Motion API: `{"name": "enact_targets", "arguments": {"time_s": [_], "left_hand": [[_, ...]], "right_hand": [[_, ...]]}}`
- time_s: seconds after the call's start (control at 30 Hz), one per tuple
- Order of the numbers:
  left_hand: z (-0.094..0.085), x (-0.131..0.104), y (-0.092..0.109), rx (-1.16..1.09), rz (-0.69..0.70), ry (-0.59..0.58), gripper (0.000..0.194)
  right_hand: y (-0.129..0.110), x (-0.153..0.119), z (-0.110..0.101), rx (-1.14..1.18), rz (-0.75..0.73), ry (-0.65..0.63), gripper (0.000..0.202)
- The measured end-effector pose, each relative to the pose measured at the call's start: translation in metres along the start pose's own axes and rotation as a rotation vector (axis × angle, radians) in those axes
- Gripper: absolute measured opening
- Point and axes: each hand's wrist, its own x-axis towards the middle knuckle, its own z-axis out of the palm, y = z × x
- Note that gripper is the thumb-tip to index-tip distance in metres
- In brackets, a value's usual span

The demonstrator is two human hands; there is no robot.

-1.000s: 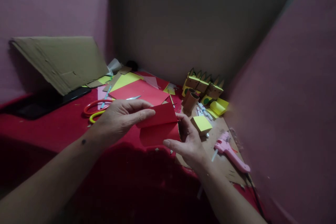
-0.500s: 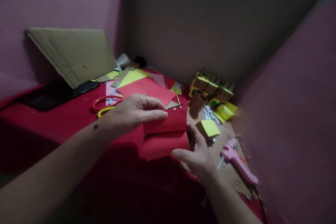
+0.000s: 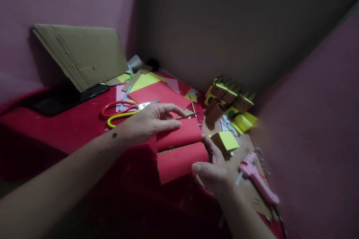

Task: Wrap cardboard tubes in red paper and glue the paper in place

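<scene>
Between my hands is a red paper-covered cardboard piece point(image 3: 182, 160), curved like a tube, with a gap running across it that splits it into an upper and a lower section. Brown card shows along the gap. My left hand point(image 3: 159, 119) pinches the upper section at its far left edge, thumb on top and fingers behind. My right hand point(image 3: 214, 162) grips the right end, its thumb on the lower section and its fingers partly hidden behind. Scissors point(image 3: 123, 112) with red and yellow handles lie just beyond my left wrist.
A pink glue gun point(image 3: 258, 177) lies on a cardboard sheet point(image 3: 245, 157) at right, near a yellow-topped box point(image 3: 226, 141), brown tubes point(image 3: 215, 110) and markers point(image 3: 228, 125). Red paper point(image 3: 161, 95) covers the back. Cardboard point(image 3: 84, 56) leans at left over a black flat object point(image 3: 70, 99).
The red piece has tipped and come slightly lower and right, so its gap and lower section show more. Both hands keep hold of it. The view has shifted a little.
</scene>
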Motion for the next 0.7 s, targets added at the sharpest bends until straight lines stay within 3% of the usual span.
{"name": "enact_targets", "arguments": {"time_s": [0.23, 0.57, 0.7], "left_hand": [[-0.002, -0.001, 0.0, 0.023, -0.003, 0.011, 0.032], [-0.009, -0.006, 0.002, 0.16, 0.047, 0.0, 0.038], [-0.011, -0.01, 0.006, 0.205, 0.047, 0.062, 0.041]], "right_hand": [[0.001, 0.001, 0.001, 0.101, 0.066, 0.01, 0.056], [-0.002, 0.006, 0.003, 0.131, 0.18, -0.01, 0.051], [-0.001, 0.007, 0.001, 0.121, 0.194, 0.002, 0.05]]}}
